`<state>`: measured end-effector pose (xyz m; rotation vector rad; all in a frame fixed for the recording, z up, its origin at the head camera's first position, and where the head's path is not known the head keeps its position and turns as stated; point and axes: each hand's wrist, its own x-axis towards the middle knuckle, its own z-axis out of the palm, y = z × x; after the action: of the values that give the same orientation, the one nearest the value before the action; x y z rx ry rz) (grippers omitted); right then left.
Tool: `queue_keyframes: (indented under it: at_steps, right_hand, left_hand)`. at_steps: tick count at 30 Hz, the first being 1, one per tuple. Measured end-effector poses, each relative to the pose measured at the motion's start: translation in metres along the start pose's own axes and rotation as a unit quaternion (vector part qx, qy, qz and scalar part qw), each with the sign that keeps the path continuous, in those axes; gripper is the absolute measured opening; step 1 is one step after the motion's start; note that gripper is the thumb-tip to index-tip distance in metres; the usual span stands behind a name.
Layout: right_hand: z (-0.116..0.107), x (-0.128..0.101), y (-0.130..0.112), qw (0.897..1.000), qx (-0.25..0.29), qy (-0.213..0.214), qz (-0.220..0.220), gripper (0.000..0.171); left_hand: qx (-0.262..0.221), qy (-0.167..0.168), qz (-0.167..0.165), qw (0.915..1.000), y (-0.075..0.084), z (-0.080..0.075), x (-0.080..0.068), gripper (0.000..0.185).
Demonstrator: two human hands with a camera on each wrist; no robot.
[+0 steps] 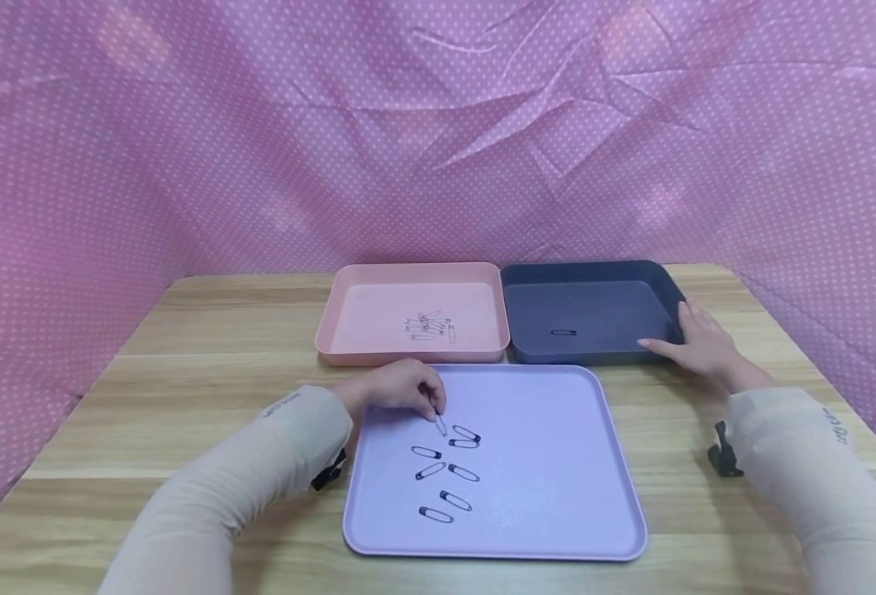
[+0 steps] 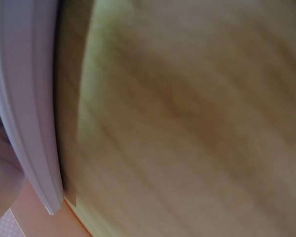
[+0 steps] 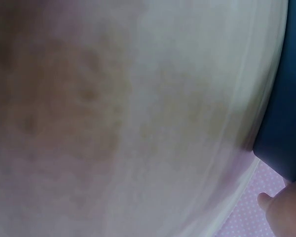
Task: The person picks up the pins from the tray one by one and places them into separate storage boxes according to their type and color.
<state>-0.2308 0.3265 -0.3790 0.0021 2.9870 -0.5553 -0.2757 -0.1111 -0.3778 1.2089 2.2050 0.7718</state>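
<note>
My left hand (image 1: 406,386) pinches a pale safety pin (image 1: 441,428) by its upper end, over the upper left of the lilac tray (image 1: 542,463). Just below its fingertips, several black-headed safety pins (image 1: 464,473) lie scattered on that tray. At the dark grey tray (image 1: 587,306), my right hand (image 1: 709,347) rests on the right front corner, thumb over the rim and fingers along the side. One black safety pin (image 1: 564,332) lies inside the grey tray. In the right wrist view, part of the right hand (image 3: 288,207) shows beside the tray's wall (image 3: 281,118).
Left of the grey tray stands a pink tray (image 1: 349,314) holding a cluster of silver safety pins (image 1: 426,325). All three trays sit close together on a wooden table (image 1: 207,364). A pink dotted cloth (image 1: 408,149) hangs behind and at both sides.
</note>
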Motion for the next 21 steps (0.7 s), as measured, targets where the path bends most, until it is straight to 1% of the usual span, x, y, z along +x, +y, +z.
queue_keyframes:
  at_steps: [7,15,21]
  right_hand:
    - [-0.0008,-0.0001,-0.0008,1.000,-0.003,0.000,-0.002,0.101]
    - [-0.0011,-0.0009,-0.0021,1.000,-0.002,-0.006,-0.002,0.101]
    - [-0.0017,-0.0021,-0.0032,1.000,-0.003,-0.001,-0.005,0.101]
  left_hand:
    - [0.003,0.004,-0.003,1.0000,-0.0028,0.0006,0.0005,0.010]
    - [-0.024,0.010,-0.022,0.9994,-0.0006,-0.0012,-0.0027,0.008]
    - [-0.025,0.025,-0.037,0.9987,0.0038,-0.0054,-0.0051,0.007]
